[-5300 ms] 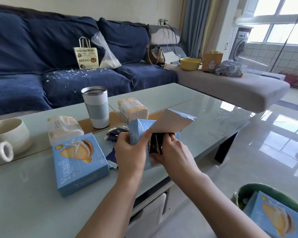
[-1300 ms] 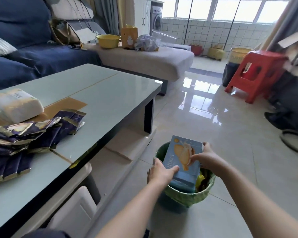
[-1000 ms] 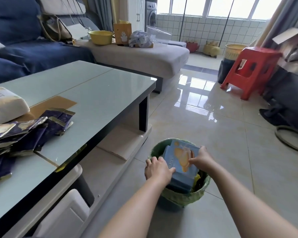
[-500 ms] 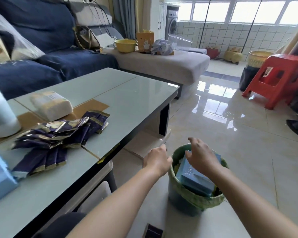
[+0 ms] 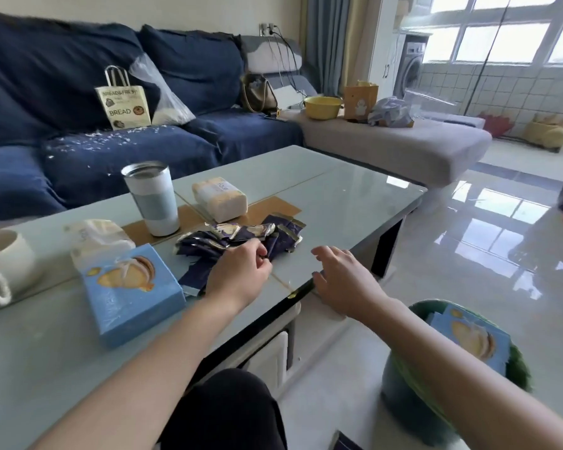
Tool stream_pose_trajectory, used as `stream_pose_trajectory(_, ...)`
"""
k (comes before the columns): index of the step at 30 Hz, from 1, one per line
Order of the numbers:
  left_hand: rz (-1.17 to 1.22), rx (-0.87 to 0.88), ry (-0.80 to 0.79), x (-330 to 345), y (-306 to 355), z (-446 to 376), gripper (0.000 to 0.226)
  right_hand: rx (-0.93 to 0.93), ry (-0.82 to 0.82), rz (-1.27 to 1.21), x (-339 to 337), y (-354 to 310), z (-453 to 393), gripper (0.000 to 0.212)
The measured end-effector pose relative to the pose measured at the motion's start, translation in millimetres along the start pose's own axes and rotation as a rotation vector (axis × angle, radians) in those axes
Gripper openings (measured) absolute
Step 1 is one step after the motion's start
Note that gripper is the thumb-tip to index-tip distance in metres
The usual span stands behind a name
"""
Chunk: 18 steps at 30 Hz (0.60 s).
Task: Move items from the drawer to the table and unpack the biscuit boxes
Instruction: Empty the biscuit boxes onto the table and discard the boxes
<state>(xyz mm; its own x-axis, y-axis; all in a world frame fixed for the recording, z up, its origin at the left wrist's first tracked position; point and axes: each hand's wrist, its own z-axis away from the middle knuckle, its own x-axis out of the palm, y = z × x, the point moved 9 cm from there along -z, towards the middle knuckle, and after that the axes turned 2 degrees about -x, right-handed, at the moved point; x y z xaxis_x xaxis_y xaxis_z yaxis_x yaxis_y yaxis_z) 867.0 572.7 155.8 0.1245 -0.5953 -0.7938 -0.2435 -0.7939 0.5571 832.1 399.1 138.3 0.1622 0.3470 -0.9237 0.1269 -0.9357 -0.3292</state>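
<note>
A closed light-blue biscuit box (image 5: 130, 293) lies on the glass table (image 5: 338, 196), left of my hands. Behind it spreads a pile of dark blue biscuit packets (image 5: 241, 237). My left hand (image 5: 238, 276) hovers at the near edge of that pile, fingers loosely curled, gripping nothing that I can see. My right hand (image 5: 340, 277) is over the table's front edge with fingers spread and empty. Emptied blue boxes (image 5: 468, 332) stick out of a green bin (image 5: 407, 391) on the floor at the right.
A steel tumbler (image 5: 152, 198), two tissue packs (image 5: 220, 198) (image 5: 98, 235) and a white mug (image 5: 0, 264) stand on the table. A white drawer front (image 5: 268, 362) sits under the table edge. A blue sofa (image 5: 111, 151) lies behind, tiled floor to the right.
Both hands have left the blue box in the green bin and come back up to the table. The view has swung left, from the bin to the table.
</note>
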Motion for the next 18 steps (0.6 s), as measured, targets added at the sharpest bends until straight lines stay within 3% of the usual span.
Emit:
stream_pose_trajectory(4,0.001,-0.091,0.120,-54,-49,9,0.010,-0.162,-0.053,0.040,13,-70,-15,0.032)
stream_pose_trajectory(15,-0.031,-0.324,0.342,-134,-173,47,0.003,-0.327,-0.138,-0.098,60,-194,-46,0.028)
stream_pose_trajectory(18,-0.083,-0.374,0.383,-138,-194,57,0.022,-0.337,-0.178,-0.091,76,-212,-51,0.029)
